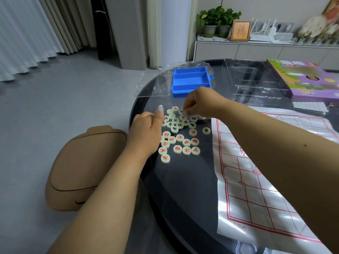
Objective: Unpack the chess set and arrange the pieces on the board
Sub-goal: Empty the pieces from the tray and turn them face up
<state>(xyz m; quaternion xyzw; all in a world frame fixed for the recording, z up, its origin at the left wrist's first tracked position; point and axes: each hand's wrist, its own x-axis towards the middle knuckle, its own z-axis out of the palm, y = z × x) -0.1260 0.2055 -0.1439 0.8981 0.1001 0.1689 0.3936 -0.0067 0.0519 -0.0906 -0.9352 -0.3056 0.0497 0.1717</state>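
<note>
On the floor at the far left a tan cushioned stool (84,167) sits against the rim of the dark glass table (183,180). The left hand (146,132) rests at the table's edge beside the heap of xiangqi pieces (178,133), thumb raised and the other fingers curled under; whether that grip holds a piece cannot be told, since the fingers hide their own undersides. It probably sits there to fence the discs in so none roll off the rim. The pieces lie in a loose cluster on the bare glass, red-marked ones mostly nearer, black-marked ones mostly farther, none yet on the board. Behind them stands the blue plastic case (191,80), open and with its three compartments bare, atop a clear plastic wrapper (154,85). The right hand (200,103) hovers over the far side of the heap with fingertips drawn together, seemingly pinching a disc, though blur keeps that uncertain. To its right the printed paper board (266,180) lies flat with its red grid showing, just beside the pieces, ready to receive them. Beyond it sit a clear plastic tray (256,79) and the purple game box (308,79).
</note>
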